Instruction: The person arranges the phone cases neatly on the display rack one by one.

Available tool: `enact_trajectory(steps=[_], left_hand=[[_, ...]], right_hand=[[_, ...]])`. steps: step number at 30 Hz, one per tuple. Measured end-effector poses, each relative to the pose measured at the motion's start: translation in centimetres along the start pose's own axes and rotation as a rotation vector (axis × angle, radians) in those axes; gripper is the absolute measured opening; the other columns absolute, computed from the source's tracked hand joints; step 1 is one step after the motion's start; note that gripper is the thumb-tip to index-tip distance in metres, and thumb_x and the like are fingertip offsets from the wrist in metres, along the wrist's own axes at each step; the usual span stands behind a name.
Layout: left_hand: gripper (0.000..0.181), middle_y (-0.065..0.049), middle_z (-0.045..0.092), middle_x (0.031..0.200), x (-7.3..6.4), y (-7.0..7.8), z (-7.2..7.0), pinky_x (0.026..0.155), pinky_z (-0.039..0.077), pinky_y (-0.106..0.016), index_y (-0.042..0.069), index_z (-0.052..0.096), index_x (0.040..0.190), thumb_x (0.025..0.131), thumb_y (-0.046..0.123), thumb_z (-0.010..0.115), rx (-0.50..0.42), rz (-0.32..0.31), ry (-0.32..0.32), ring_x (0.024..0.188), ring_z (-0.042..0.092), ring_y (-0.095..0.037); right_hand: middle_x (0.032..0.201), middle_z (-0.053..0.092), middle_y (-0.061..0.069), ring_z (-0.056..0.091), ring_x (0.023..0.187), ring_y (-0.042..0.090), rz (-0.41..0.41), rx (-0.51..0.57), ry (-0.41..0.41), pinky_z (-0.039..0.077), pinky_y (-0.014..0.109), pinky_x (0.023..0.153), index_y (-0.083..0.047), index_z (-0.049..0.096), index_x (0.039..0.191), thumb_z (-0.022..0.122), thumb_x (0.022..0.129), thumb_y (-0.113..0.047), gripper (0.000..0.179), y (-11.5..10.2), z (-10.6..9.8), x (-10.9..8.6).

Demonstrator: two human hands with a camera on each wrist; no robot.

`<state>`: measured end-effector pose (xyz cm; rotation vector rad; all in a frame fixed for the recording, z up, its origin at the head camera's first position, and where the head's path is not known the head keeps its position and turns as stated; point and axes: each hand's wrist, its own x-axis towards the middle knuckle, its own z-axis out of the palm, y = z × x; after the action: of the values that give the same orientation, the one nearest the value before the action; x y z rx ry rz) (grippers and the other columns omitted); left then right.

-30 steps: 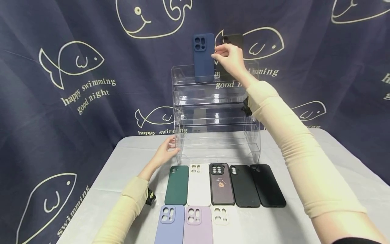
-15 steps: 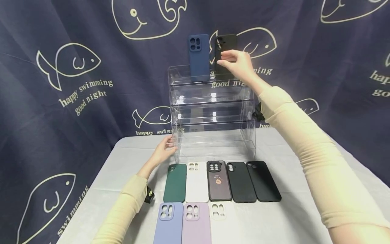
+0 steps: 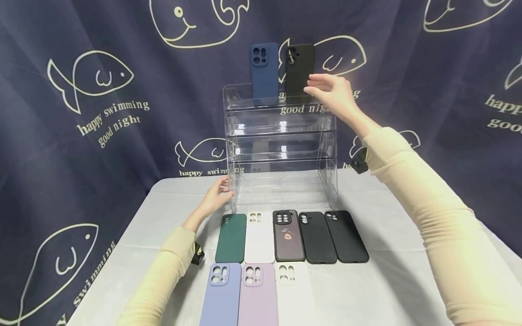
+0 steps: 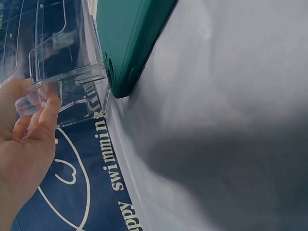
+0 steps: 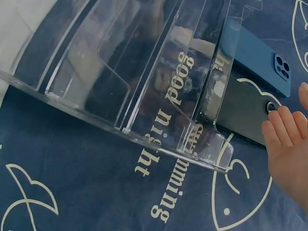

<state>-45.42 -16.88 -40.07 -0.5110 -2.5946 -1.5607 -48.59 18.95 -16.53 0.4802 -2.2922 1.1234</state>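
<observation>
A clear tiered display rack (image 3: 281, 132) stands on the table, with a dark blue phone case (image 3: 265, 79) and a black phone case (image 3: 297, 77) upright on its top tier. My right hand (image 3: 335, 94) is beside the black case's right edge, fingers extended and holding nothing. In the right wrist view its fingertips overlap the case near the camera ring. Low on the rack's left side, my left hand (image 3: 214, 197) grips the panel edge. The left wrist view shows thumb and fingers (image 4: 47, 115) on either side of the clear plastic.
In front of the rack lie a green case (image 3: 231, 240), a white one (image 3: 259, 240), a patterned one (image 3: 289, 242) and two black ones. Nearer are a light blue case (image 3: 222, 299), a purple case (image 3: 258, 299) and another white case (image 3: 294, 299). A fish-print curtain (image 3: 102, 190) hangs behind.
My right hand has moved right and slightly down from between the two upright cases, uncovering the black one. My left hand keeps its grip on the rack. The head view has shifted slightly.
</observation>
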Motion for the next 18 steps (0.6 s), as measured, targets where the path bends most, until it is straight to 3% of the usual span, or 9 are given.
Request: enact_trajectory(steps=[9, 18], left_hand=[[0.058, -0.028, 0.043, 0.128, 0.4, 0.1, -0.1, 0.1, 0.047, -0.047, -0.003, 0.032, 0.139, 0.089, 0.005, 0.06, -0.019, 0.005, -0.019, 0.12, 0.048, -0.044], [0.058, -0.028, 0.043, 0.128, -0.1, 0.1, -0.2, 0.101, 0.047, -0.046, -0.004, 0.031, 0.139, 0.089, 0.004, 0.059, -0.001, -0.013, -0.018, 0.12, 0.048, -0.043]], right_hand=[[0.124, 0.063, 0.006, 0.061, 0.113, 0.013, 0.027, 0.038, -0.021, 0.05, 0.026, 0.096, -0.015, 0.057, 0.13, 0.069, 0.084, -0.039, 0.053, 0.0, -1.0, -2.1], [0.126, 0.061, 0.008, 0.061, 0.113, 0.015, 0.009, 0.068, -0.112, 0.05, 0.031, 0.098, -0.014, 0.056, 0.131, 0.068, 0.085, -0.034, 0.051, -0.3, -0.2, -5.0]])
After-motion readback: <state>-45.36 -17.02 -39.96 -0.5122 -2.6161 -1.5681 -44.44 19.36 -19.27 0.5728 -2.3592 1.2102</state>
